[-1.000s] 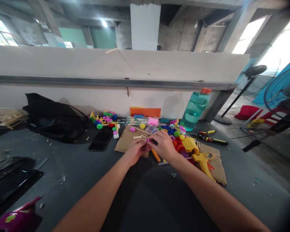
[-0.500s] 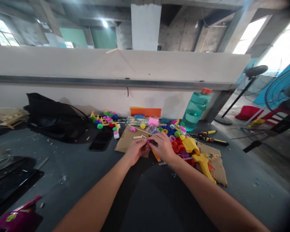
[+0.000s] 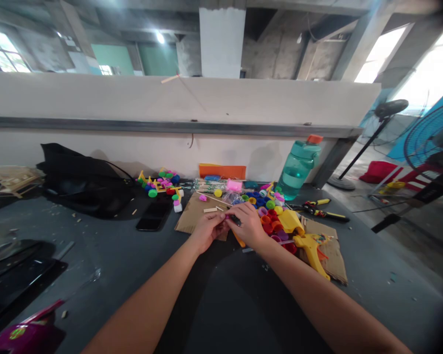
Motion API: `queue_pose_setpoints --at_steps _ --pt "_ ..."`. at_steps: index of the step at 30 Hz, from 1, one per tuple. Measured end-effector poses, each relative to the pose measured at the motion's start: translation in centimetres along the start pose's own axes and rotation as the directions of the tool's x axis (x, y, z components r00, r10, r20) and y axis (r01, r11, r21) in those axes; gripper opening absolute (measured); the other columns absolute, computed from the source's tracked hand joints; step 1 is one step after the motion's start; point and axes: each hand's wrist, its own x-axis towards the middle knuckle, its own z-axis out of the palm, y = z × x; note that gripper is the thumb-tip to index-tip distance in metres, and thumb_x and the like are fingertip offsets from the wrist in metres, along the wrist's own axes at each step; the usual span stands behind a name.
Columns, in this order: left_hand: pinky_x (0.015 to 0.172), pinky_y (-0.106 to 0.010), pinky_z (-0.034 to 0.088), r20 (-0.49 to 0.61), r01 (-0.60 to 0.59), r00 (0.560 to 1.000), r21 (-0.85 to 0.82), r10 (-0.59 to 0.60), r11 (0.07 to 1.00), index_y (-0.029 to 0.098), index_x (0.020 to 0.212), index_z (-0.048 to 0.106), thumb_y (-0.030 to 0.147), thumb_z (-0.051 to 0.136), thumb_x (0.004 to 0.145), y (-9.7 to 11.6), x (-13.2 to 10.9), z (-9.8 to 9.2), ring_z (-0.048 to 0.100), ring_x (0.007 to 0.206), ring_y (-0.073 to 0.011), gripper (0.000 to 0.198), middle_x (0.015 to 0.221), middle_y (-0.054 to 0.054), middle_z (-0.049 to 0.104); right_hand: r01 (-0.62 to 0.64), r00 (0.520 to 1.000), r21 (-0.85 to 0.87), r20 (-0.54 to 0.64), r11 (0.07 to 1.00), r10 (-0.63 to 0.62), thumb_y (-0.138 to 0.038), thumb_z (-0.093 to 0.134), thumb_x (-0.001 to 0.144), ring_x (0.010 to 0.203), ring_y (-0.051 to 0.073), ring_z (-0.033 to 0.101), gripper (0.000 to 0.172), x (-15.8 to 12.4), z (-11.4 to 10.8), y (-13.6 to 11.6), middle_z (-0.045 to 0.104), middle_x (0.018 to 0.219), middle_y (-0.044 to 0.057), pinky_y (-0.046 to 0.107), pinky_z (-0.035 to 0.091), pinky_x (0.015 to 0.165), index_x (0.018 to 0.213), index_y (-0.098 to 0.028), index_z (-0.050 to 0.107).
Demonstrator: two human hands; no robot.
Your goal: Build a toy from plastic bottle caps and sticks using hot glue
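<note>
My left hand (image 3: 207, 232) is closed, its fingertips pinching a small purple-pink piece (image 3: 227, 216) that looks like a plastic cap. Against it, my right hand (image 3: 249, 227) is curled round a dark narrow tool (image 3: 236, 220), whose kind I cannot make out. Just below the right hand an orange strip (image 3: 239, 239) shows; whether it belongs to the tool is unclear. Both hands meet over the front edge of a cardboard sheet (image 3: 186, 216), where short wooden sticks (image 3: 210, 210) and a pink cap (image 3: 203, 198) lie.
Right of my hands are coloured bottle caps (image 3: 268, 223), a yellow glue gun (image 3: 312, 250) on cardboard and pliers (image 3: 317, 209). A teal bottle (image 3: 295, 169) stands behind. Leftward are a phone (image 3: 153, 216), cap-and-stick models (image 3: 160, 184) and a black bag (image 3: 83, 182).
My hands stay together in nearly the same place. The dark tool in my right hand has shifted or turned slightly against the purple-pink piece.
</note>
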Motion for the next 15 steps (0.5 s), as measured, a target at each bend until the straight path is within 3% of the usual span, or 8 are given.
queue_pose_setpoints --at_steps 6,15 --pt "0.062 -0.022 0.049 -0.03 -0.009 1.0 -0.004 0.009 1.0 0.011 0.068 0.066 0.024 0.079 0.06 -0.09 0.15 -0.13 0.056 0.058 -0.0079 0.02 0.063 0.0 0.062 -0.006 1.0 -0.014 0.011 1.0 0.006 -0.029 0.064 0.079 0.091 0.022 0.054 0.019 -0.05 -0.07 -0.06 0.066 0.092 0.005 0.037 0.04 0.082 0.096 -0.022 0.065" --pt "0.063 -0.026 0.052 -0.007 0.028 1.0 -0.016 -0.028 0.999 0.01 0.072 0.066 0.026 0.075 0.065 0.08 0.1 -0.09 0.058 0.061 -0.0107 0.02 0.064 -0.003 0.063 0.002 1.0 -0.026 -0.025 1.0 -0.003 -0.027 0.062 0.08 0.089 0.02 0.053 0.009 -0.18 0.13 0.26 0.066 0.089 0.003 0.036 0.038 0.08 0.088 -0.023 0.066"
